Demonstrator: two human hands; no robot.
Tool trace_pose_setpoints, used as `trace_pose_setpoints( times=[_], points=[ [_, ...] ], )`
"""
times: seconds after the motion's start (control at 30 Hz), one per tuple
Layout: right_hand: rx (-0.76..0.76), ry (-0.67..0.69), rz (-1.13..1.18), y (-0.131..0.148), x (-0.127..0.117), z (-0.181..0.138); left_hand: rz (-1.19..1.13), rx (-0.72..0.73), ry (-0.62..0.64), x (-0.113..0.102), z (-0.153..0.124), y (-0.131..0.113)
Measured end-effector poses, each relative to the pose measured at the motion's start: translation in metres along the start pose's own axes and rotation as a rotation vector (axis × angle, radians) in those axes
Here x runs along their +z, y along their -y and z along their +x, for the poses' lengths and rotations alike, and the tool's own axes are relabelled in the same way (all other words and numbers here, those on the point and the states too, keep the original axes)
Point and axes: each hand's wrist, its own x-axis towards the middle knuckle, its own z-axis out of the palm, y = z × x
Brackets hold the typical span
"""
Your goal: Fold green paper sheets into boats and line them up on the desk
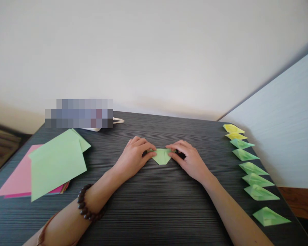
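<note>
A small folded green paper [162,156] lies on the dark striped table [154,205] in the middle. My left hand [135,155] presses on its left edge with bent fingers drawn together. From the other side my right hand [188,158] pinches its right edge, fingers curled close. Only the paper's downward-pointing middle shows between the hands.
A stack of green sheets [56,160] over pink sheets [17,177] lies at the left. Several folded green pieces [255,179] and two yellow ones [233,129] form a line along the right edge. A white object with a loop [116,120] sits at the back.
</note>
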Motion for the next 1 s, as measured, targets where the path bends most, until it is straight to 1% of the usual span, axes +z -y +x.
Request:
trace_pose_setpoints(
  times=[0.17,0.33,0.4,0.47,0.63,0.77,0.9,1.0],
  points=[
    [-0.045,-0.008,-0.021,-0.002,-0.001,0.001,0.029,0.146,0.05,-0.005,0.002,0.01],
    [-0.119,-0.008,-0.046,-0.004,-0.002,0.001,0.135,0.287,0.038,-0.008,0.001,0.007],
    [-0.144,0.001,-0.079,-0.004,-0.003,0.002,0.182,0.332,0.057,-0.012,0.001,0.005],
    [-0.164,0.023,-0.123,-0.002,-0.004,0.002,0.229,0.366,0.102,-0.016,0.001,0.005],
    [-0.19,0.08,-0.264,0.004,-0.009,0.002,0.289,0.387,0.209,-0.024,0.002,0.007],
    [-0.2,0.094,-0.338,0.009,-0.012,0.003,0.293,0.377,0.255,-0.025,0.001,0.004],
    [-0.185,0.076,-0.384,0.013,-0.014,0.001,0.27,0.341,0.228,-0.025,-0.001,-0.002],
    [-0.153,0.055,-0.363,0.014,-0.011,0.0,0.235,0.301,0.179,-0.022,-0.002,-0.005]
  ],
)
